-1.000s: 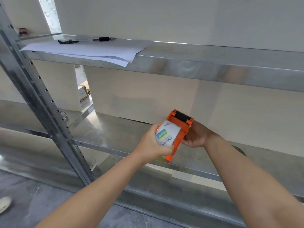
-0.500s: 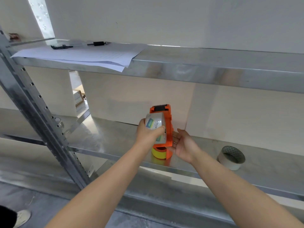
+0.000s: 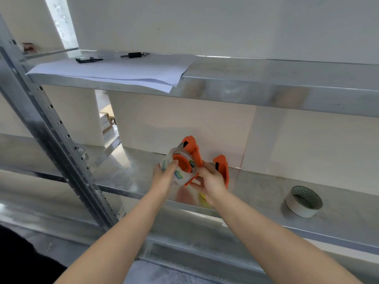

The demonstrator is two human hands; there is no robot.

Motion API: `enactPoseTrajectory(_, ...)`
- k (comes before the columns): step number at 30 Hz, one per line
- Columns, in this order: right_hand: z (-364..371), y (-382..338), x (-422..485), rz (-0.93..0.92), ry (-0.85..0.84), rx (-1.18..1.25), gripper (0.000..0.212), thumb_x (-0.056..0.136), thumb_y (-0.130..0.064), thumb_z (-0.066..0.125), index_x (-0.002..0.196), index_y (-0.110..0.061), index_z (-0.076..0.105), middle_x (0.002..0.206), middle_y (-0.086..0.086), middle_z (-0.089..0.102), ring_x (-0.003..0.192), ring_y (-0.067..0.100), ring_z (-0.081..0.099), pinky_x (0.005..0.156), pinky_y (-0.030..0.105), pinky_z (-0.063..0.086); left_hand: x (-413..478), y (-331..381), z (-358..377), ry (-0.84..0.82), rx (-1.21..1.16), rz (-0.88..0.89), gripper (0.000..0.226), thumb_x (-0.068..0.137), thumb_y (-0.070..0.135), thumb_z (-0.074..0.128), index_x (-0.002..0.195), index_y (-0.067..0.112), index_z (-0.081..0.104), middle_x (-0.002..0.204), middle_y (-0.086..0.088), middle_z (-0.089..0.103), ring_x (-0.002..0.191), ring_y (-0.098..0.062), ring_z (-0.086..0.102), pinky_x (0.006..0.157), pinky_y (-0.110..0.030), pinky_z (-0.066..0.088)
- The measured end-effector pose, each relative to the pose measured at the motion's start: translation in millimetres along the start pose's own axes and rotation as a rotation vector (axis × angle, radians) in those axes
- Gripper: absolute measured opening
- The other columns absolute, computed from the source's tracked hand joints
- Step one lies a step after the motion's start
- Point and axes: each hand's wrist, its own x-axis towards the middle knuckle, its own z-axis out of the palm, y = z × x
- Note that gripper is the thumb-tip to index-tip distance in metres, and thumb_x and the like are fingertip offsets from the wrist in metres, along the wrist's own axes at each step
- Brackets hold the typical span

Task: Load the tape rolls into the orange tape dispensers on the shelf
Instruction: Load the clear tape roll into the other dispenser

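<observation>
Head view: the left hand (image 3: 164, 178) is curling its fingers round a clear plastic tape roll (image 3: 178, 177) seated on the orange plastic tape dispenser (image 3: 192, 150). The right hand (image 3: 211, 182) is pinching that dispenser's lower edge above the grey metal shelf (image 3: 256, 193).

The middle shelf (image 3: 266, 191) is carrying an orange dispenser (image 3: 222, 166) standing near the back wall and a white tape roll (image 3: 303, 203) lying flat, well apart. The upper shelf (image 3: 266, 75) is bearing paper sheets (image 3: 123, 72) and two black tools (image 3: 88, 60).
</observation>
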Motion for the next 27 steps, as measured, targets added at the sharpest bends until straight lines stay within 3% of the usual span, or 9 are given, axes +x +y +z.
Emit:
enactPoseTrajectory(3, 18.4, 16.8, 11.1, -0.018, 0.103, -0.098, 0.017, 0.087, -0.017, 0.058, 0.101, -0.018, 0.066, 0.097, 0.007, 0.071, 0.087, 0.022, 0.068, 0.078, 0.041, 0.058, 13.0, -11.0, -23.0, 0.018, 0.214, -0.004, 0.045, 0.092, 0.042, 0.044, 0.117, 0.005, 0.044, 0.095, -0.005, 0.054, 0.076, -0.016, 0.054, 0.064, -0.03, 0.047)
enactPoseTrajectory(7, 32.6, 36.7, 28.5, -0.066, 0.241, -0.292, 0.011, 0.082, -0.022, 0.06, 0.085, -0.026, 0.069, 0.096, 0.005, 0.073, 0.093, 0.025, 0.068, 0.093, 0.047, 0.053, 38.2, -25.2, -38.5, -0.086, 0.227, -0.136, 0.054, 0.093, 0.046, 0.04, 0.122, 0.002, 0.05, 0.117, -0.019, 0.062, 0.097, -0.028, 0.065, 0.06, -0.028, 0.056)
enactPoseTrajectory(9, 36.8, 37.7, 29.8, -0.089, 0.261, -0.391, 0.018, 0.083, -0.015, 0.057, 0.096, -0.019, 0.069, 0.092, 0.0, 0.069, 0.089, 0.021, 0.064, 0.088, 0.034, 0.052, 46.7, -29.4, -40.3, -0.117, 0.21, -0.203, 0.048, 0.096, 0.041, 0.038, 0.123, 0.004, 0.048, 0.124, -0.02, 0.058, 0.106, -0.033, 0.063, 0.061, -0.029, 0.055)
enactPoseTrajectory(12, 36.2, 39.5, 31.6, -0.107, 0.281, -0.499, 0.025, 0.085, -0.004, 0.049, 0.104, -0.009, 0.065, 0.087, 0.002, 0.062, 0.082, 0.017, 0.056, 0.06, 0.004, 0.042, 51.3, -31.1, -37.9, -0.134, 0.318, -0.181, 0.038, 0.099, 0.037, 0.032, 0.119, 0.009, 0.049, 0.122, -0.018, 0.058, 0.108, -0.032, 0.059, 0.076, -0.032, 0.05)
enactPoseTrajectory(15, 34.8, 47.7, 36.6, -0.151, 0.303, -0.559, 0.027, 0.084, 0.0, 0.048, 0.102, -0.009, 0.065, 0.088, 0.004, 0.063, 0.081, 0.016, 0.055, 0.053, -0.003, 0.038, 64.0, -38.9, -39.5, -0.126, 0.462, -0.133, 0.05, 0.098, 0.042, 0.028, 0.129, 0.008, 0.049, 0.125, -0.015, 0.06, 0.114, -0.032, 0.057, 0.096, -0.037, 0.045)
enactPoseTrajectory(17, 36.7, 51.7, 40.5, -0.159, 0.306, -0.574, 0.026, 0.084, 0.001, 0.049, 0.102, -0.008, 0.066, 0.091, 0.009, 0.067, 0.082, 0.017, 0.057, 0.06, 0.002, 0.043, 75.1, -46.5, -43.3, -0.139, 0.473, -0.139, 0.05, 0.097, 0.042, 0.028, 0.126, 0.008, 0.051, 0.126, -0.02, 0.059, 0.117, -0.036, 0.055, 0.104, -0.044, 0.043)
enactPoseTrajectory(21, 42.7, 57.3, 44.0, -0.151, 0.317, -0.614, 0.027, 0.08, -0.004, 0.053, 0.102, -0.01, 0.067, 0.1, 0.02, 0.07, 0.093, 0.032, 0.064, 0.088, 0.043, 0.053, 74.5, -50.6, -46.1, -0.107, 0.614, -0.081, 0.046, 0.1, 0.035, 0.024, 0.126, 0.009, 0.052, 0.133, -0.02, 0.051, 0.128, -0.034, 0.042, 0.111, -0.04, 0.032)
enactPoseTrajectory(24, 43.9, 60.7, 45.7, -0.128, 0.305, -0.637, 0.026, 0.08, -0.008, 0.054, 0.102, -0.012, 0.066, 0.101, 0.017, 0.07, 0.094, 0.032, 0.064, 0.087, 0.042, 0.052, 73.7, -50.8, -49.8, -0.028, 0.775, -0.056, 0.048, 0.101, 0.032, 0.025, 0.132, 0.007, 0.051, 0.137, -0.025, 0.045, 0.132, -0.035, 0.037, 0.11, -0.034, 0.026)
enactPoseTrajectory(27, 43.1, 48.2, 40.6, -0.131, 0.279, -0.649, 0.023, 0.083, -0.01, 0.055, 0.104, -0.004, 0.062, 0.098, 0.009, 0.066, 0.095, 0.025, 0.062, 0.085, 0.034, 0.047, 74.4, -39.8, -44.4, 0.053, 0.76, -0.046, 0.044, 0.096, 0.029, 0.038, 0.136, 0.012, 0.046, 0.144, -0.021, 0.037, 0.133, -0.036, 0.035, 0.111, -0.038, 0.027)
